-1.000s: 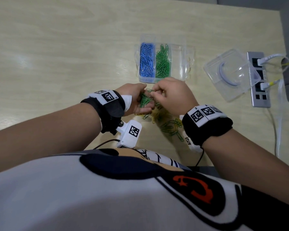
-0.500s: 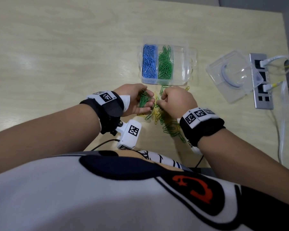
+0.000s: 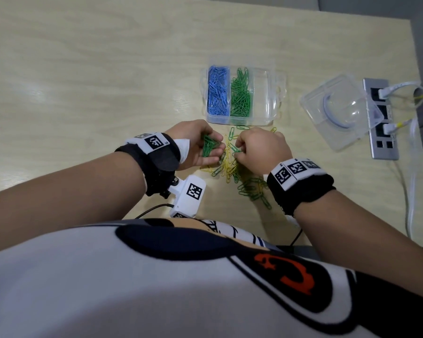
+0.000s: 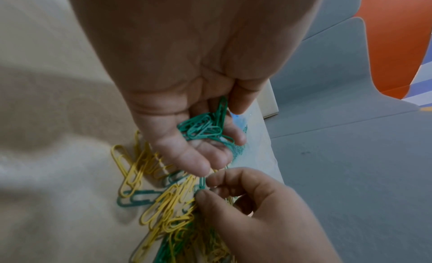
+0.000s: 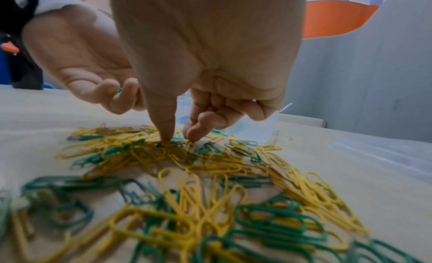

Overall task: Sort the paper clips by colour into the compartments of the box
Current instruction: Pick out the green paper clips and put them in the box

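Note:
A clear box stands on the table with blue clips in its left compartment and green clips in the middle one; the right one looks bare. Just in front lies a mixed pile of yellow and green clips. My left hand is cupped palm-up at the pile's left edge, its fingers curled round a bunch of green clips. My right hand is down on the pile, thumb and forefinger pinching a green clip.
A clear lid lies right of the box. Beyond it a grey power strip with white cables runs along the table's right edge. The left wrist's white camera hangs near the front edge, close to my body.
My right hand has drawn back from the left hand's fingers and dropped onto the pile, where it now pinches a green clip. The left hand still holds its green bunch.

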